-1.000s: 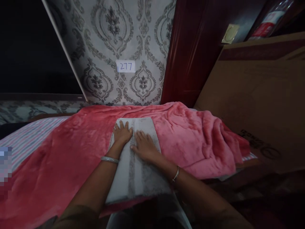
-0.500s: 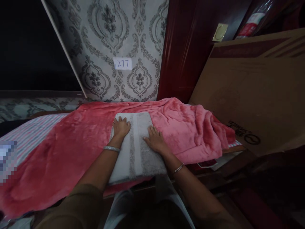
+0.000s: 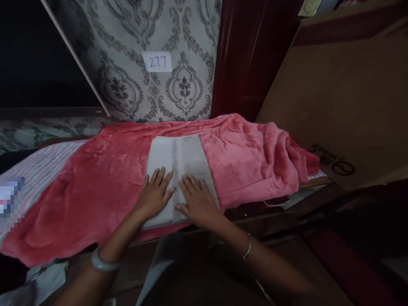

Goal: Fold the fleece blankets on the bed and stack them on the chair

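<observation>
Left hand (image 3: 155, 198) and right hand (image 3: 200, 205) spread flat on the towel (image 3: 182, 159), near the blanket's (image 3: 105, 182) front edge; likely soft, light, best held by its sides.

The handwritten number "277" stood in blue on a small rectangular white paper card (image 3: 157, 62) against the grey damask-patterned wallpaper (image 3: 184, 87). On the large brown cardboard box (image 3: 353, 97) at the right, the brand name "YANGZI" was printed in dark capitals, upside down, with darker characters beside it too blurred to read. An oval ring-shaped logo (image 3: 343, 168) in the same dark print stood just beside them. A tiny pale mark on the lower frame of the black flat screen (image 3: 38, 55) was too small to read.
</observation>
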Demonstrator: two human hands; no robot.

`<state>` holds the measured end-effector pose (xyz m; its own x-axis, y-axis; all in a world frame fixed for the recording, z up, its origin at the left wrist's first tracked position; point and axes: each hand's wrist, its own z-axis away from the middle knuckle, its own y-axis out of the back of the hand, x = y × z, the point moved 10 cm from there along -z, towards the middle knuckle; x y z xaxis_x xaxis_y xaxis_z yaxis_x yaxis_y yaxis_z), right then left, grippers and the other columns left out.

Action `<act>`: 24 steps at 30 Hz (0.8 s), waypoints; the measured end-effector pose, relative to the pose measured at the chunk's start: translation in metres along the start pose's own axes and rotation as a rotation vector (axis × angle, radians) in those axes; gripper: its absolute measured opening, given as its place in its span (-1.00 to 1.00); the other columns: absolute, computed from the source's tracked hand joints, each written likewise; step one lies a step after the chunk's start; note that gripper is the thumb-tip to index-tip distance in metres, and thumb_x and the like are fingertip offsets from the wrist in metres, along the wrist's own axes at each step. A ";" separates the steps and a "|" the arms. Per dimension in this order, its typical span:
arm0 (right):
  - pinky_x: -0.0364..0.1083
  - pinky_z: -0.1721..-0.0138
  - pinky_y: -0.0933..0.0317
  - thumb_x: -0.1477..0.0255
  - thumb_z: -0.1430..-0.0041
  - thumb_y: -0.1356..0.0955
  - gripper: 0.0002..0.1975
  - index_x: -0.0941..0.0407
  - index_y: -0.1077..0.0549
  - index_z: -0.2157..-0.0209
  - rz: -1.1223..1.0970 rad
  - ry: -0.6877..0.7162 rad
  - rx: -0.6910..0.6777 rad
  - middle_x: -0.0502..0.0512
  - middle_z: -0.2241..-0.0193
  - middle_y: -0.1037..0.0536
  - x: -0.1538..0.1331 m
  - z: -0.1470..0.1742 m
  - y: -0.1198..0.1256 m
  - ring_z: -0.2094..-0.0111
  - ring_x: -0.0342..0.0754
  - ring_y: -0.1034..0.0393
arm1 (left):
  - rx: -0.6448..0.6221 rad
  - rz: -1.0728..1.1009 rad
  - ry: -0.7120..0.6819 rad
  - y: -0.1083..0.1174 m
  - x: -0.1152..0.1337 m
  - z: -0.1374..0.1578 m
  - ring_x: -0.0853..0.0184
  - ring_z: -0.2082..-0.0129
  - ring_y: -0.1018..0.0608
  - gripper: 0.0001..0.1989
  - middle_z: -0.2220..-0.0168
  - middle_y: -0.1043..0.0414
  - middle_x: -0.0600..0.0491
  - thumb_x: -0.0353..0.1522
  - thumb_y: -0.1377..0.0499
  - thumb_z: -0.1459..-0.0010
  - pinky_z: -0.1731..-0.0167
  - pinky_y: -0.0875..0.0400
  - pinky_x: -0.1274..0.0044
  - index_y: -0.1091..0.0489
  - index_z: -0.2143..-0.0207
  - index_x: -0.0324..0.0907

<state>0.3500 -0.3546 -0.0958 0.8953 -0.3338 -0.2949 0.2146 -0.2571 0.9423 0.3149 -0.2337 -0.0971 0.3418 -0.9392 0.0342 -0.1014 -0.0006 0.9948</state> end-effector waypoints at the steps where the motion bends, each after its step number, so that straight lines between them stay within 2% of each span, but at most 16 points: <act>1: 0.20 -0.42 0.34 0.11 -0.39 -0.18 -0.26 0.28 -0.04 -0.41 0.005 0.007 -0.003 0.26 -0.44 0.06 -0.003 0.003 -0.005 -0.46 0.11 0.29 | 0.017 -0.013 0.001 -0.003 0.000 0.006 0.01 -0.44 -0.01 -0.39 -0.45 0.08 -0.16 -0.13 0.10 -0.37 -0.34 0.05 0.01 -0.10 -0.39 -0.13; 4: 0.15 -0.43 0.32 0.11 -0.38 -0.20 -0.25 0.29 -0.04 -0.41 0.017 -0.025 0.008 0.25 -0.44 0.04 0.007 0.008 -0.009 -0.46 0.09 0.27 | 0.055 -0.041 0.001 -0.007 0.000 0.010 -0.01 -0.44 -0.02 -0.39 -0.44 0.07 -0.18 -0.13 0.10 -0.38 -0.34 0.04 0.00 -0.11 -0.39 -0.15; 7: 0.13 -0.42 0.28 0.09 -0.38 -0.19 -0.24 0.28 -0.03 -0.41 0.019 -0.098 0.020 0.25 -0.44 0.05 0.029 0.016 -0.006 -0.46 0.08 0.25 | 0.063 -0.042 -0.014 -0.007 0.000 0.006 -0.01 -0.44 -0.03 -0.38 -0.44 0.06 -0.19 -0.12 0.12 -0.38 -0.33 0.02 -0.01 -0.11 -0.39 -0.16; 12: 0.25 -0.40 0.30 0.14 -0.40 -0.15 -0.30 0.20 -0.02 -0.42 0.031 -0.271 -0.008 0.22 -0.44 0.08 0.075 0.045 -0.004 -0.46 0.11 0.26 | 0.099 -0.042 -0.023 -0.005 0.000 0.007 -0.01 -0.43 -0.04 -0.38 -0.43 0.03 -0.18 -0.11 0.13 -0.38 -0.33 0.01 -0.01 -0.11 -0.39 -0.16; 16: 0.31 -0.39 0.35 0.21 -0.41 -0.14 -0.37 0.24 -0.15 -0.38 0.064 -0.361 -0.009 0.27 -0.42 0.00 0.099 0.063 0.009 -0.46 0.17 0.26 | 0.119 -0.034 -0.025 -0.007 -0.001 0.007 0.00 -0.43 -0.06 -0.38 -0.43 0.01 -0.17 -0.10 0.13 -0.37 -0.33 0.00 -0.01 -0.13 -0.38 -0.13; 18: 0.31 -0.39 0.33 0.24 -0.41 -0.13 -0.39 0.24 -0.15 -0.37 0.069 -0.357 0.035 0.27 -0.43 0.02 0.095 0.059 0.023 -0.46 0.16 0.28 | 0.123 -0.030 -0.024 -0.007 0.000 0.007 0.00 -0.43 -0.06 -0.38 -0.43 0.01 -0.16 -0.09 0.14 -0.37 -0.33 0.01 0.00 -0.13 -0.38 -0.12; 20: 0.28 -0.39 0.31 0.25 -0.40 -0.13 -0.37 0.23 -0.10 -0.40 0.059 -0.301 0.071 0.27 -0.44 0.05 0.078 0.043 0.033 -0.46 0.14 0.29 | 0.115 -0.029 -0.019 -0.007 0.000 0.007 0.00 -0.43 -0.05 -0.39 -0.44 0.03 -0.16 -0.10 0.13 -0.38 -0.34 0.02 0.00 -0.13 -0.38 -0.13; 24: 0.21 -0.41 0.30 0.18 -0.40 -0.14 -0.32 0.20 0.00 -0.43 0.009 -0.099 0.030 0.22 -0.46 0.12 0.029 -0.010 0.030 -0.47 0.09 0.34 | 0.097 -0.036 -0.011 -0.005 0.002 0.008 0.00 -0.43 -0.05 -0.39 -0.43 0.03 -0.19 -0.11 0.11 -0.38 -0.34 0.02 0.01 -0.11 -0.39 -0.14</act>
<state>0.3860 -0.3630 -0.0743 0.8538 -0.4238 -0.3023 0.1936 -0.2804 0.9401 0.3084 -0.2382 -0.1025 0.3366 -0.9416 -0.0024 -0.1800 -0.0669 0.9814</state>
